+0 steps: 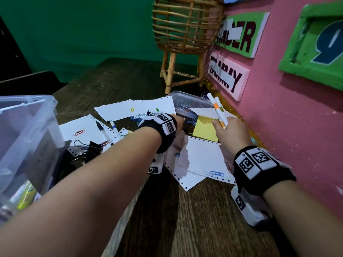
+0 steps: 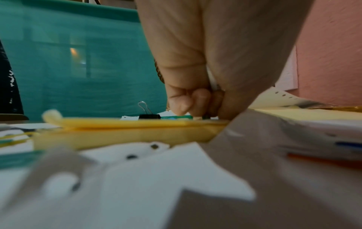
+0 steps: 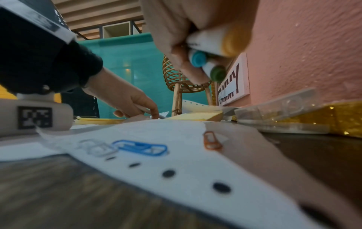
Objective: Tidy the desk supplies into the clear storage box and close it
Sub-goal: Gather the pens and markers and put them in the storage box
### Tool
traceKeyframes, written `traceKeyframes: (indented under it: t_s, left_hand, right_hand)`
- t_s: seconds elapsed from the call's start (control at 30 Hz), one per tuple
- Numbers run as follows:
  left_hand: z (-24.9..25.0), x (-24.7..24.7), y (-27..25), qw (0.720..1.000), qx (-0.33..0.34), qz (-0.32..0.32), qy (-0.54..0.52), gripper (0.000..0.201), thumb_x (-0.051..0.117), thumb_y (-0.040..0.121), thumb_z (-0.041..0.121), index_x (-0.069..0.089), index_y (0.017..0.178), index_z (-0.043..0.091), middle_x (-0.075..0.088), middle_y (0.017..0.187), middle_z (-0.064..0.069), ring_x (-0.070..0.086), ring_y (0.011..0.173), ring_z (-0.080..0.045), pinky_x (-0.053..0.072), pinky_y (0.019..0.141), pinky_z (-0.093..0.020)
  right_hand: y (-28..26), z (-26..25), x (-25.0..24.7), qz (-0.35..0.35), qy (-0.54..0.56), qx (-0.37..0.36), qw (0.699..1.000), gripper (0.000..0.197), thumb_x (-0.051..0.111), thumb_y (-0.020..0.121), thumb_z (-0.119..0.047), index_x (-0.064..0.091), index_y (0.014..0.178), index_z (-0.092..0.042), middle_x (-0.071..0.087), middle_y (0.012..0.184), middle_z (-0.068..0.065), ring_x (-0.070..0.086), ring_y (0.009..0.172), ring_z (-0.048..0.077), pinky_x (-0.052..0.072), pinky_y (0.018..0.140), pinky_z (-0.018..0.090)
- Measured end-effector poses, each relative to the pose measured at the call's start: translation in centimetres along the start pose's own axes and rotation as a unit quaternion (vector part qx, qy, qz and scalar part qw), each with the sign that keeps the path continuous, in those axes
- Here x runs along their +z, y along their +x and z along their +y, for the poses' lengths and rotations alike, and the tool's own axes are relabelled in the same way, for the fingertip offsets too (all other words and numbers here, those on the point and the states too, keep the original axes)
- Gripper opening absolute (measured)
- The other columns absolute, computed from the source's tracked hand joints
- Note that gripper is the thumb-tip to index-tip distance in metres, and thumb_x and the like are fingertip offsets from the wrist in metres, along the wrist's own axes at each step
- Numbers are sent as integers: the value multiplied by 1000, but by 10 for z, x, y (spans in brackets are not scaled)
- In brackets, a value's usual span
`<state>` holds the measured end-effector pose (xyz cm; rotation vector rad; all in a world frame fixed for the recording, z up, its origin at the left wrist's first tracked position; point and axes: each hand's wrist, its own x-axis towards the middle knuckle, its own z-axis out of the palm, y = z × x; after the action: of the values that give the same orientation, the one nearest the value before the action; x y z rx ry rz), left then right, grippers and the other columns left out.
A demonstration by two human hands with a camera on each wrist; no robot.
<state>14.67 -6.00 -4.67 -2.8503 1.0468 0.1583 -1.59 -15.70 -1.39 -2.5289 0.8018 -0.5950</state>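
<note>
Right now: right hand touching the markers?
Touching. The right wrist view shows the right hand with fingers curled round the markers; the head view agrees.

My right hand (image 1: 231, 132) grips white markers (image 1: 218, 112) with orange bands, tilted upward. Pens (image 1: 104, 133), paper clips (image 1: 217, 173), a black binder clip (image 1: 91, 148) and yellow sticky notes (image 1: 206, 130) lie scattered among paper sheets on the bench. The clear storage box (image 1: 27, 138) stands open at my left.

- The large clear plastic storage box (image 1: 27, 138) is cut off by the head view's left edge
- The left hand (image 1: 178, 120) hides its own fingertips and the white pen they pinch
- Near white perforated paper (image 2: 137, 178) is blurred
</note>
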Motion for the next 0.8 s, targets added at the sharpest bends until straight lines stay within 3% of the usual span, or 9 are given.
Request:
traceKeyframes:
  t_s: [0.07,0.13,0.27,0.37,0.57,0.67,0.8]
  left_hand:
    - [10,-12,-28,1000,31,1,-7,28,45,96,20,55,122,19,59,112,-12,59,105,-33,46,93,-33]
    - [16,-17,-39,999,28,-1,-29,34,40,99,16,49,131,15,55,127,-14,54,117,-32,40,89,-28]
    - [13,-20,-55,997,26,27,-69,36,37,99,17,40,135,15,56,123,-19,58,110,-34,42,81,-33]
    - [16,-28,-64,984,5,114,-134,45,30,102,17,20,146,16,56,122,-20,59,108,-36,47,83,-43]
    - [29,-32,-95,948,109,233,-189,27,37,99,8,43,124,0,50,115,-21,58,91,-33,47,79,-39]
    - [36,-29,-115,919,173,285,-212,21,43,95,2,51,113,-4,51,109,-21,47,74,-23,43,69,-34]
    - [38,-27,-135,921,182,271,-213,28,42,94,2,47,121,-2,49,116,-20,55,91,-32,45,78,-36]
  right_hand:
    - [-2,-1,-1,4,-6,-7,1000,35,48,93,-39,52,84,-6,48,68,8,48,71,30,27,47,28]
    - [-3,0,-2,2,3,-5,1000,34,49,92,-39,49,80,-7,40,58,2,46,66,27,24,42,26]
    - [-6,-1,-3,19,31,-4,999,35,52,91,-39,56,82,-6,45,59,5,46,62,26,27,45,26]
    - [-7,0,-4,45,54,-7,998,43,52,91,-40,63,94,2,54,71,13,49,67,29,35,57,28]
    - [-14,-7,-7,69,111,-26,991,46,52,90,-43,63,92,1,55,69,14,50,65,30,35,58,29]
    - [-19,-14,-8,43,194,-27,980,48,51,88,-47,67,85,-2,63,64,12,59,63,30,45,58,31]
    - [-29,-22,-7,7,242,-20,970,48,51,87,-51,71,82,-7,71,72,12,66,71,29,51,66,34]
